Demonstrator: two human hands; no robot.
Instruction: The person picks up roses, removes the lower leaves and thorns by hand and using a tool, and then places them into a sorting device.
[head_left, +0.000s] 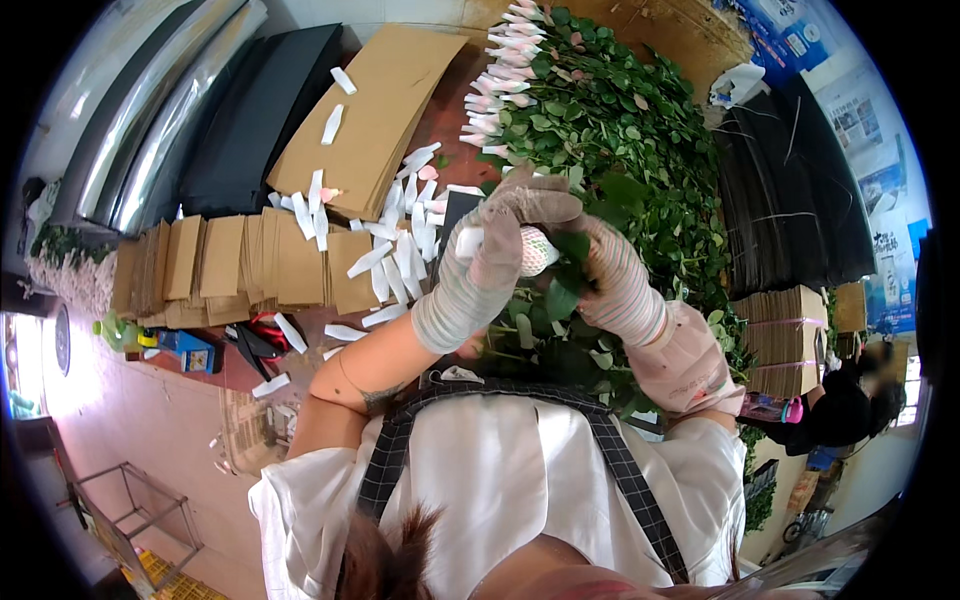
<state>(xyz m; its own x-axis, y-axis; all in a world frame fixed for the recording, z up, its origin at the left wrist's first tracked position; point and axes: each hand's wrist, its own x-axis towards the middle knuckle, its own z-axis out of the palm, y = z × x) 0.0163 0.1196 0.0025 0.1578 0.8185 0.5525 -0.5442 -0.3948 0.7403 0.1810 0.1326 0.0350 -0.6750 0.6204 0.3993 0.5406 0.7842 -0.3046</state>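
In front of my chest, my gloved left hand is closed around a white foam net sleeve. The net is stretched over a flower head, and a pale end pokes out on the left side of the glove. My right hand, in a striped knit glove, meets it from the right and grips the leafy rose stem; leaves and the left glove hide its fingertips. Loose foam net sleeves lie scattered left of my hands. Behind is a big pile of leafy roses, their sleeved heads facing left.
Cardboard sheets, folded cardboard pieces and black sheets fill the left. Scissors and a blue box sit near the table edge. At right are black sheets, bundled cardboard and another person.
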